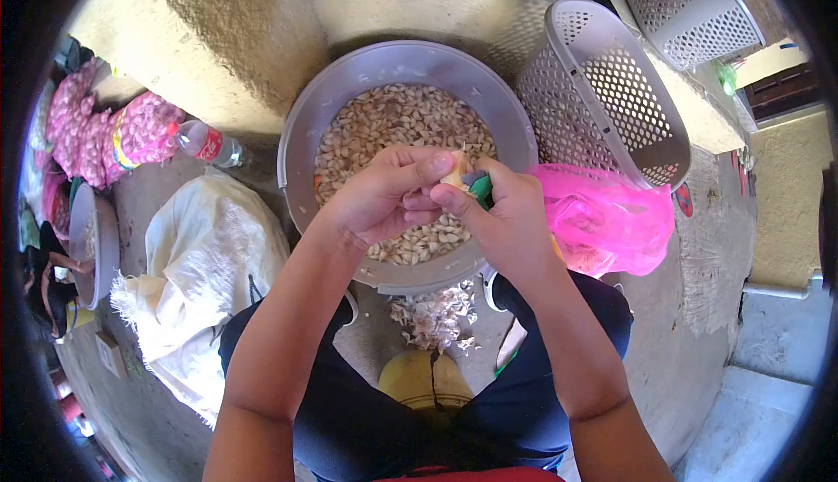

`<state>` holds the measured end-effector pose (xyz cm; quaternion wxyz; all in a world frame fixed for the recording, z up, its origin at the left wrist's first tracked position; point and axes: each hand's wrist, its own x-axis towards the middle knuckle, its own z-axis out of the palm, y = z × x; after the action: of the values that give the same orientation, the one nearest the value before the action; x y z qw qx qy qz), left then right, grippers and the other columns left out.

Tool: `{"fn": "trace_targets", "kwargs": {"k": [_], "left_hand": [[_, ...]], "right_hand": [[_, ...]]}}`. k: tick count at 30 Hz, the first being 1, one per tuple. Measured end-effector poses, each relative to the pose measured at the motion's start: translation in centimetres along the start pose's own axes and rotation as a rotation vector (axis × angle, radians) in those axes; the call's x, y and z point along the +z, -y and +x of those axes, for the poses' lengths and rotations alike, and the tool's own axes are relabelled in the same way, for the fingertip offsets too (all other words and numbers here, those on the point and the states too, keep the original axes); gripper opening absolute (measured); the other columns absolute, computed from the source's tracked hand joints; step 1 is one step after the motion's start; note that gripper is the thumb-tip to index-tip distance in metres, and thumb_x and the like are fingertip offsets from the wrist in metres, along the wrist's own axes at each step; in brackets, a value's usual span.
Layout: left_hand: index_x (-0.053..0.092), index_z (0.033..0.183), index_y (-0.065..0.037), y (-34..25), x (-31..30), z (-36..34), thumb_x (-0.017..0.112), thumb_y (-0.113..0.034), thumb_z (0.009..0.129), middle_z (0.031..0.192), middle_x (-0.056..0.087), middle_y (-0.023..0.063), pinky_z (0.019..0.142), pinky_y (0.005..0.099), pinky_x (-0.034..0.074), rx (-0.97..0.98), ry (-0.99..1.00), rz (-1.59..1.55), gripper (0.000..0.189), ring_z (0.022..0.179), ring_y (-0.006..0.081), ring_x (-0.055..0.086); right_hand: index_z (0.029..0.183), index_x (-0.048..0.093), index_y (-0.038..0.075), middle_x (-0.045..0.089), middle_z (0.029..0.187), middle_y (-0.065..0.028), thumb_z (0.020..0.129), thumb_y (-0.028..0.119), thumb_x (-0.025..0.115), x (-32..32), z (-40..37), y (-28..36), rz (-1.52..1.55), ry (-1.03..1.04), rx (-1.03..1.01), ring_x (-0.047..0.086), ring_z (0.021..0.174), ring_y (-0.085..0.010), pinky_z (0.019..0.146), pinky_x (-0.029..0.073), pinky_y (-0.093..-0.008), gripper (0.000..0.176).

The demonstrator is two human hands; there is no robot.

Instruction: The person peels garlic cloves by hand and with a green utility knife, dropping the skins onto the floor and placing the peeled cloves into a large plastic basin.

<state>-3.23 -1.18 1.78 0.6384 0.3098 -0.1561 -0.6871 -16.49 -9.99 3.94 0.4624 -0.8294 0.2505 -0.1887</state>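
Both of my hands meet above a large grey basin [406, 53] filled with many garlic cloves [393, 120], which seem to lie in liquid. My left hand [397, 187] pinches a garlic clove [457, 166] with pale tan skin between thumb and fingers. My right hand [506, 207] is closed around a small green and grey tool [480, 186], possibly a knife; its blade is hidden. The right thumb touches the clove from below. Loose garlic peels [436, 314] lie in a heap on the floor, between my knees and the basin.
A grey perforated basket [611, 89] leans at the right, beside a pink plastic bag [607, 220]. At the left are a white woven sack [209, 246], a cola bottle [208, 143] and pink net bags of garlic [144, 133]. A wall [236, 37] rises behind the basin.
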Motion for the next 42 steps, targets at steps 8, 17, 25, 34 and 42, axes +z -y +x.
{"fn": "trace_targets", "kwargs": {"k": [8,17,25,34,42], "left_hand": [[0.055,0.092,0.0,0.1,0.3,0.0,0.055,-0.023,0.084,0.062,0.047,-0.0044,0.04,0.0129,0.027,0.043,0.039,-0.06,0.024,0.045,-0.0006,0.033],[0.056,0.09,-0.001,-0.8,0.1,-0.2,0.055,-0.022,0.084,0.065,0.048,-0.0041,0.041,0.0145,0.026,0.002,0.019,0.073,0.022,0.046,-0.0001,0.031],[0.053,0.093,-0.001,-0.3,0.6,0.2,0.054,-0.027,0.084,0.059,0.041,-0.006,0.039,0.0122,0.025,0.001,-0.038,0.053,0.027,0.044,-0.001,0.031],[0.053,0.084,-0.006,0.3,0.9,0.2,0.049,-0.026,0.087,0.06,0.043,-0.0063,0.042,0.0149,0.027,0.007,-0.043,-0.088,0.02,0.047,0.0,0.032],[0.051,0.082,-0.009,1.3,0.9,0.6,0.048,-0.028,0.087,0.058,0.04,-0.0065,0.043,0.0171,0.027,0.03,-0.147,-0.221,0.02,0.049,0.0014,0.034]], "right_hand": [[0.067,0.05,0.001,0.051,0.053,-0.0144,0.073,0.042,0.064,0.1,-0.1,-0.2,-0.05,-0.004,0.056,0.055,0.051,-0.0319,0.048,0.041,-0.0371,0.044],[0.071,0.052,0.001,0.051,0.053,-0.0137,0.073,0.043,0.063,-0.2,0.1,0.2,-0.034,0.037,0.019,0.054,0.05,-0.0298,0.047,0.041,-0.0357,0.044],[0.072,0.053,0.003,0.053,0.055,-0.0125,0.076,0.04,0.061,-0.2,0.1,-0.2,-0.052,-0.015,-0.046,0.056,0.052,-0.0294,0.048,0.042,-0.0352,0.038],[0.073,0.051,0.005,0.053,0.058,-0.0115,0.074,0.038,0.061,0.4,-0.1,-0.8,-0.287,-0.146,-0.257,0.056,0.053,-0.0295,0.047,0.043,-0.0365,0.034],[0.073,0.051,0.004,0.055,0.06,-0.0123,0.075,0.038,0.061,0.7,0.4,-1.5,-0.297,-0.083,-0.206,0.056,0.054,-0.0304,0.048,0.043,-0.037,0.035]]}}
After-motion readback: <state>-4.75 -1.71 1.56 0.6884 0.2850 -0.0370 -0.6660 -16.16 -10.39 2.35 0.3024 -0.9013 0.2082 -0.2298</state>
